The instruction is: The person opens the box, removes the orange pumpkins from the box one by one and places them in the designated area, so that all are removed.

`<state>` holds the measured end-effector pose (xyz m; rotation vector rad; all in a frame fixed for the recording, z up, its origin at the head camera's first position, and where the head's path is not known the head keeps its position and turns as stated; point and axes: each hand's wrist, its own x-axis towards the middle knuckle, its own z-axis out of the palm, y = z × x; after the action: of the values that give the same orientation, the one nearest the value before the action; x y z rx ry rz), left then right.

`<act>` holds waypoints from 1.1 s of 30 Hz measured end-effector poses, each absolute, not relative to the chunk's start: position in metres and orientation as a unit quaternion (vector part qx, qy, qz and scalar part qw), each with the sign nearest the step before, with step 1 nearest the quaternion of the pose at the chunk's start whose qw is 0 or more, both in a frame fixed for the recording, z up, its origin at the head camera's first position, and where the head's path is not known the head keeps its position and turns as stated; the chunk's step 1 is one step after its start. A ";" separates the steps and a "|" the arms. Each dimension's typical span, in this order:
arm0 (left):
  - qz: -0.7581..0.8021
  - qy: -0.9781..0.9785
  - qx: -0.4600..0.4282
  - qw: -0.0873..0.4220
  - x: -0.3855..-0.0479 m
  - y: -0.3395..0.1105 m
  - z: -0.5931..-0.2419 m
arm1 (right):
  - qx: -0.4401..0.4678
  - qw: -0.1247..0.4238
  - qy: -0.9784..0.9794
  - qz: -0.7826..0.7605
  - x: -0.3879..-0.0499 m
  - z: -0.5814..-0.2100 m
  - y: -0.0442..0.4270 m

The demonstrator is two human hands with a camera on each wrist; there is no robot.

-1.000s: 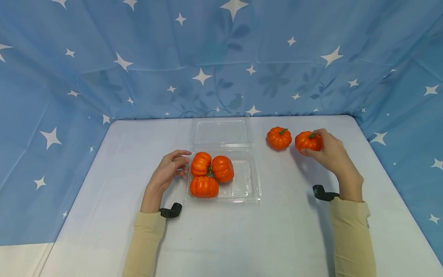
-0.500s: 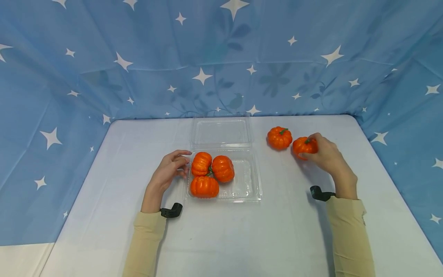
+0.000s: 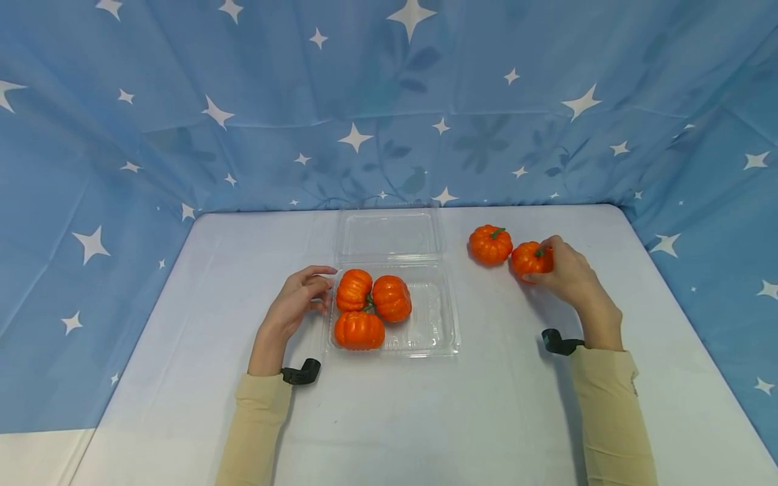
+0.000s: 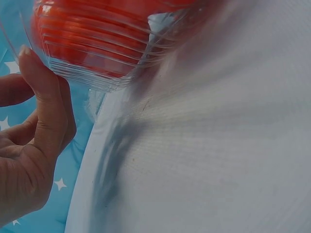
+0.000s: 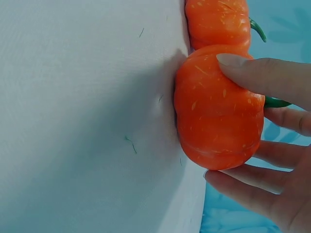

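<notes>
Head view: held an orange pumpkin [image 3: 526, 262] in the right hand [image 3: 571, 273], thumb and fingers curled round its sides by the green stem, toward the far right of the white worktop [image 3: 498, 405]. Could not tell contact from a narrow gap, either beneath or against the second pumpkin [image 3: 488, 246], just beside on the left. Had the left hand [image 3: 294, 300] at the left rim of a clear plastic container [image 3: 433, 304], fingers loosely bent and apart, with no grip visible; could not tell touch from near-touch at the fingertips.

Saw broad white space between the container's right wall and the right arm, and more toward the near side. Found tighter room at the back, with the far edge and blue star-patterned curtain [image 3: 377, 88] close behind both loose pumpkins. Noted a rounded far-right corner beyond the right hand.

Counted three pumpkins [image 3: 392, 299] grouped in the container's left part, stems turned inward, bare base to their right. Saw the lid [image 3: 389, 233] folded open behind, almost reaching the far edge. Noted the second pumpkin standing between the held one and the lid, and black wrist cameras [image 3: 302, 372] jutting inward above beige sleeves [image 3: 252, 425].
</notes>
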<state>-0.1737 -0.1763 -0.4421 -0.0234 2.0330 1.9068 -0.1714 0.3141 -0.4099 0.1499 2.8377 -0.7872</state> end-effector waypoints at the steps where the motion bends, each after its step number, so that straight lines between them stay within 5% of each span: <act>1: 0.673 0.718 -0.009 0.177 -0.174 -0.176 -0.442 | 0.052 0.096 0.958 -0.266 -0.172 -0.410 0.314; 17: 0.674 0.717 -0.010 0.176 -0.173 -0.176 -0.442 | 0.041 0.097 0.960 -0.259 -0.171 -0.406 0.314; 33: 0.671 0.721 -0.010 0.172 -0.172 -0.176 -0.441 | -0.035 -0.016 0.960 -0.278 -0.167 -0.394 0.291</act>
<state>-0.1722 -0.1759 -0.4408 -0.0285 2.0475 1.9033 -0.1672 0.2905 -0.3939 -0.1125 3.0471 -0.8824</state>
